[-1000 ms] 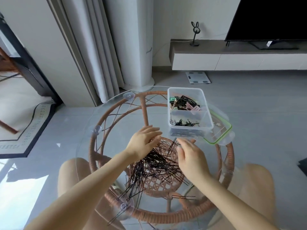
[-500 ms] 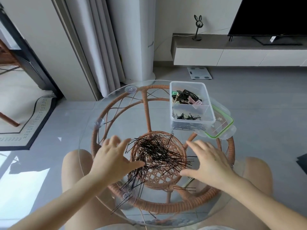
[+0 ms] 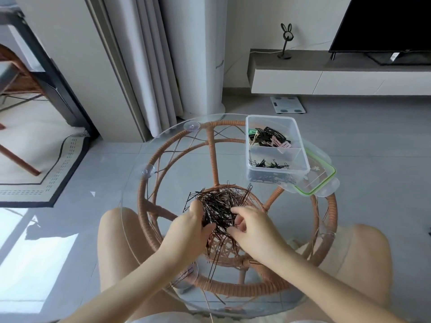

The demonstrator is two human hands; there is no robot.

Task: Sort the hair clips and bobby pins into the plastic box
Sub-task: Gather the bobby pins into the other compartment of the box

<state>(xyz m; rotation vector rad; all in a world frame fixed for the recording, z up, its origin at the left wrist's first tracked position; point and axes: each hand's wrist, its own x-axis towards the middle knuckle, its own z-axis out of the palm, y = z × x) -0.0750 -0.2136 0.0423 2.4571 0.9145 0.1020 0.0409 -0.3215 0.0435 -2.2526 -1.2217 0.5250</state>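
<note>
Both forearms are angled in from the near edge, meeting mid-table. The left hand [image 3: 193, 226] is cupped round the left side of the bobby pin pile [image 3: 219, 203], fingers curled over it. The right hand [image 3: 251, 227] is curled into the pile's right side, pins pinched. The pile's sat on the round glass tabletop [image 3: 163, 164]. Further back-right the plastic box [image 3: 303, 159] can be seen: sorted pins [image 3: 271, 164] in the near compartment, hair clips [image 3: 268, 137] in the far one, green-rimmed lid [image 3: 323, 180] just beside it.
</note>
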